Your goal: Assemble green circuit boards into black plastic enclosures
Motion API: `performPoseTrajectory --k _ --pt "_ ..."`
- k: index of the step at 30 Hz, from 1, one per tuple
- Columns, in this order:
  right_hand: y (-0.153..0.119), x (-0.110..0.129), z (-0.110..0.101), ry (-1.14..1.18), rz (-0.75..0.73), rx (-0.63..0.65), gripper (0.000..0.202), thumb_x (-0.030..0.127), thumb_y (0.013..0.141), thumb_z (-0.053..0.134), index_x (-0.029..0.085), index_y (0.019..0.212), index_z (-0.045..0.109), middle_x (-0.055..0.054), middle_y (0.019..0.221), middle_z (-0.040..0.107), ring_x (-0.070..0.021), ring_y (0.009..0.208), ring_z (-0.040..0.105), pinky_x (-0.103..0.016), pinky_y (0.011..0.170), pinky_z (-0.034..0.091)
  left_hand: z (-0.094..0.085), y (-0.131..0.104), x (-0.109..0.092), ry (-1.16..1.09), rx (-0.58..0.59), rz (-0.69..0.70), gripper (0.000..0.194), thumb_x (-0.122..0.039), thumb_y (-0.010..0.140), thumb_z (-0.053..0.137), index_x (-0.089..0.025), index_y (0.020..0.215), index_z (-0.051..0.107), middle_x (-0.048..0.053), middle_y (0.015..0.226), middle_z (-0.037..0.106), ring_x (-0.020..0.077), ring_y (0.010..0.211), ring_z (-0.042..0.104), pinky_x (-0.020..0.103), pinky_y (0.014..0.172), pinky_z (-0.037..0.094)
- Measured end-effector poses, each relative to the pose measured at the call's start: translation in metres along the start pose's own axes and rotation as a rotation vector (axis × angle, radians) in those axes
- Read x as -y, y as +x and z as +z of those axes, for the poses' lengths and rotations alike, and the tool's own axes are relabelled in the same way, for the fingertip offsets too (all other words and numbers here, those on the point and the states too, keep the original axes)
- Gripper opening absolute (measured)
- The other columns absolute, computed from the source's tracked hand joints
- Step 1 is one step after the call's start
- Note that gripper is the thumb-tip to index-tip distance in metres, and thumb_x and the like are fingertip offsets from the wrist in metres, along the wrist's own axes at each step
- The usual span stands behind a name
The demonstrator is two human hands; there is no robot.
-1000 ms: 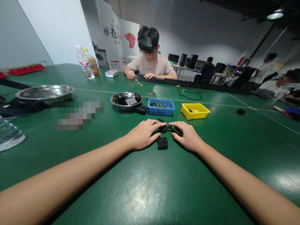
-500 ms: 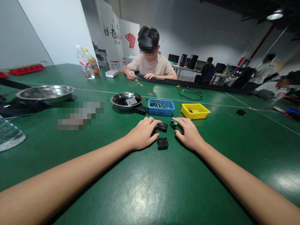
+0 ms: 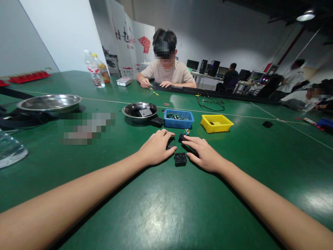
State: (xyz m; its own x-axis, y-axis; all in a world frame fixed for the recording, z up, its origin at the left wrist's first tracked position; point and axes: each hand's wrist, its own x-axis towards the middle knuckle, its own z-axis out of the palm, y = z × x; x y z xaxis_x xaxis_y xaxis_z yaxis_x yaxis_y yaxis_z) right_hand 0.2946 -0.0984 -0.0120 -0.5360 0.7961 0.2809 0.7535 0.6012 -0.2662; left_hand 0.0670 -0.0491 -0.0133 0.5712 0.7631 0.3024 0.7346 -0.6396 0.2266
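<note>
My left hand (image 3: pixel 157 147) has its thumb and fingers closed around a thin black plastic frame (image 3: pixel 171 141) at the middle of the green table. Opposite it, my right hand (image 3: pixel 204 152) stretches its fingers onto a small black block (image 3: pixel 181 138), with the thumb held apart. A small circuit board (image 3: pixel 187 132) with green and blue parts shows just beyond those fingertips, partly hidden. Between the hands and nearer to me lies a black square plastic housing (image 3: pixel 180 159), its recessed side up, close to my right thumb.
Beyond my hands stand a blue bin (image 3: pixel 179 122) of circuit boards, a yellow bin (image 3: pixel 217 125) with a dark piece inside, and a steel bowl (image 3: pixel 127 111). A larger steel dish (image 3: pixel 49 107) and bottles (image 3: pixel 94 73) are leftward. A person (image 3: pixel 166 71) works across the table.
My right hand has moved left from the circuit board onto the black block. The board now sits farther left, beyond the fingertips. The thin frame shows more clearly in my left hand.
</note>
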Motion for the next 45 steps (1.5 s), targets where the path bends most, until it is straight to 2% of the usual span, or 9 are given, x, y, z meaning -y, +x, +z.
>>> performPoseTrajectory --k 5,10,14,17,20,23,28,36,45 --pt "0.000 -0.004 0.001 0.031 0.022 0.019 0.040 0.025 0.095 0.051 0.017 0.134 0.058 -0.015 0.149 0.052 -0.0275 0.138 0.047 -0.056 0.109 0.039 0.000 -0.001 0.000 -0.013 0.006 -0.003 0.054 -0.044 0.090 0.057 -0.016 0.135 0.053 0.014 0.120 0.058 0.0311 0.114 0.056 0.048 0.101 0.047" --pt "0.001 -0.010 0.005 0.040 0.030 -0.084 0.034 0.025 0.094 0.051 0.020 0.125 0.064 -0.015 0.144 0.057 -0.0278 0.134 0.051 -0.056 0.109 0.041 -0.001 -0.001 0.002 -0.042 0.025 0.115 0.052 -0.035 0.093 0.053 -0.026 0.144 0.047 0.013 0.137 0.050 0.0301 0.126 0.049 0.049 0.108 0.041" --pt "0.001 -0.016 0.006 0.052 0.084 -0.163 0.044 0.025 0.094 0.051 0.022 0.138 0.054 -0.014 0.152 0.047 -0.0276 0.139 0.044 -0.055 0.112 0.038 -0.003 -0.001 0.002 -0.039 0.072 0.174 0.047 -0.034 0.096 0.049 -0.029 0.143 0.049 0.013 0.142 0.048 0.0301 0.130 0.047 0.050 0.109 0.040" --pt "0.002 -0.019 0.005 0.036 0.166 -0.101 0.055 0.031 0.095 0.050 0.025 0.149 0.041 -0.015 0.158 0.037 -0.0301 0.144 0.038 -0.059 0.112 0.036 -0.003 0.000 0.002 -0.049 0.087 0.183 0.047 -0.034 0.096 0.049 -0.028 0.143 0.049 0.012 0.141 0.049 0.0294 0.129 0.048 0.050 0.109 0.040" --pt "0.006 -0.020 0.004 -0.002 0.225 -0.013 0.058 0.036 0.097 0.047 0.026 0.153 0.036 -0.016 0.161 0.030 -0.0329 0.145 0.034 -0.063 0.110 0.034 -0.003 0.000 0.002 -0.072 0.080 0.178 0.046 -0.033 0.096 0.049 -0.027 0.141 0.050 0.012 0.138 0.051 0.0282 0.128 0.049 0.048 0.110 0.040" --pt "0.010 -0.023 0.002 -0.038 0.210 0.029 0.056 0.036 0.099 0.042 0.024 0.153 0.035 -0.015 0.161 0.032 -0.0317 0.146 0.033 -0.061 0.111 0.033 -0.002 0.001 0.002 -0.086 0.077 0.165 0.045 -0.032 0.095 0.049 -0.025 0.139 0.052 0.012 0.136 0.053 0.0276 0.126 0.050 0.047 0.110 0.041" --pt "0.011 -0.028 0.004 -0.034 0.156 0.019 0.054 0.031 0.100 0.038 0.020 0.153 0.036 -0.014 0.159 0.038 -0.0282 0.143 0.036 -0.054 0.111 0.035 -0.001 0.001 0.003 -0.106 0.063 0.163 0.043 -0.031 0.095 0.049 -0.025 0.137 0.053 0.011 0.133 0.055 0.0274 0.122 0.052 0.048 0.108 0.042" --pt "0.012 -0.034 0.007 -0.006 0.108 -0.078 0.046 0.024 0.099 0.037 0.015 0.142 0.051 -0.018 0.143 0.053 -0.0282 0.131 0.048 -0.051 0.106 0.041 -0.003 0.000 0.003 -0.108 0.074 0.157 0.042 -0.031 0.095 0.049 -0.026 0.137 0.053 0.010 0.133 0.055 0.0271 0.121 0.052 0.048 0.108 0.042" --pt "0.011 -0.027 0.004 0.029 0.039 -0.166 0.030 0.017 0.096 0.046 0.020 0.105 0.074 -0.012 0.107 0.069 -0.0245 0.101 0.062 -0.044 0.091 0.050 -0.002 0.000 0.003 -0.109 0.066 0.157 0.042 -0.031 0.094 0.050 -0.026 0.135 0.053 0.010 0.132 0.056 0.0265 0.121 0.053 0.047 0.107 0.042"
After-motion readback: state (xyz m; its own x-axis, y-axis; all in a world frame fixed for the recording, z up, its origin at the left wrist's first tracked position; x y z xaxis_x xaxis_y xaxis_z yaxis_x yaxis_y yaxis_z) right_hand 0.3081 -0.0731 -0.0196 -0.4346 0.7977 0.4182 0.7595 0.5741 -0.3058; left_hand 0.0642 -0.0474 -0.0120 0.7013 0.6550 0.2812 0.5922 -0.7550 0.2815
